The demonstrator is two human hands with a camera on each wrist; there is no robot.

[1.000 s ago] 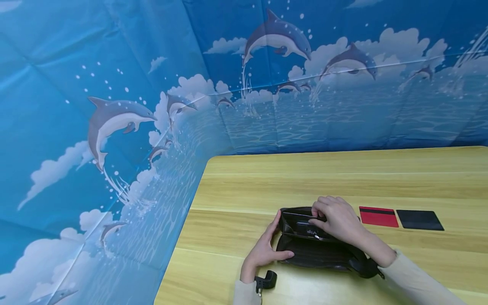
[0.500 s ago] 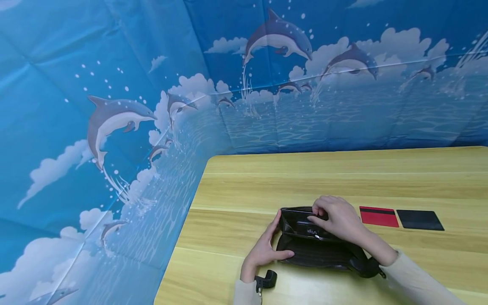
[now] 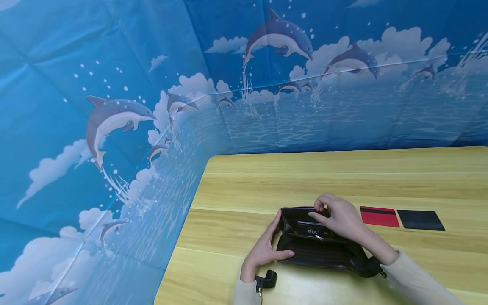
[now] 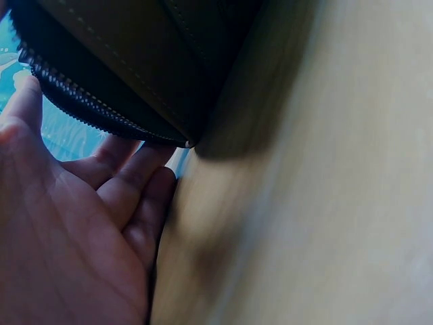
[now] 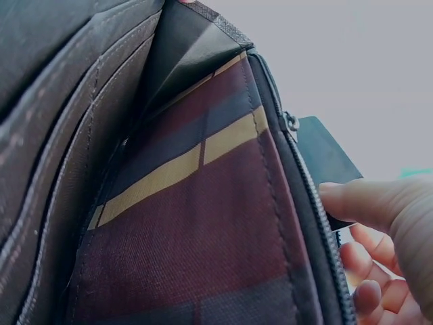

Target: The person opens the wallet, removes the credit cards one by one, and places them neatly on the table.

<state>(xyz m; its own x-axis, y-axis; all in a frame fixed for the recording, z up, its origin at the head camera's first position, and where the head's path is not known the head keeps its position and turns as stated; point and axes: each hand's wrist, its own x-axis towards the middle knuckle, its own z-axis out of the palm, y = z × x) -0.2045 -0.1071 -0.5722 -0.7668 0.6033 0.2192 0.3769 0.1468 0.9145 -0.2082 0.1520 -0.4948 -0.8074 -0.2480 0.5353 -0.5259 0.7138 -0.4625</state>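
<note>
A dark zip-around wallet (image 3: 318, 256) lies unzipped on the table, its mouth spread open. At its left end my left hand (image 3: 263, 253) holds it, thumb at the near edge and fingers at the far one. In the left wrist view those fingers touch the wallet's zipped edge (image 4: 101, 108). My right hand (image 3: 343, 218) is over the far compartment. The right wrist view has its thumb pressed on a dark card (image 5: 328, 159) beyond the zip and striped lining (image 5: 203, 196), with fingertips partly hidden behind. Inside the wallet a black card marked "Vip" (image 3: 313, 231) shows.
To the right of the wallet lie a red card (image 3: 379, 217) with a black stripe and a black card (image 3: 420, 220). The wooden table (image 3: 236, 190) meets a blue dolphin-print sheet (image 3: 171, 148) at its back and left. A black wrist device (image 3: 267, 279) sits on the left sleeve.
My right hand has shifted slightly right, and its fingers are raised a little from the compartment. More of the "Vip" card shows. The left hand and wallet have stayed in place.
</note>
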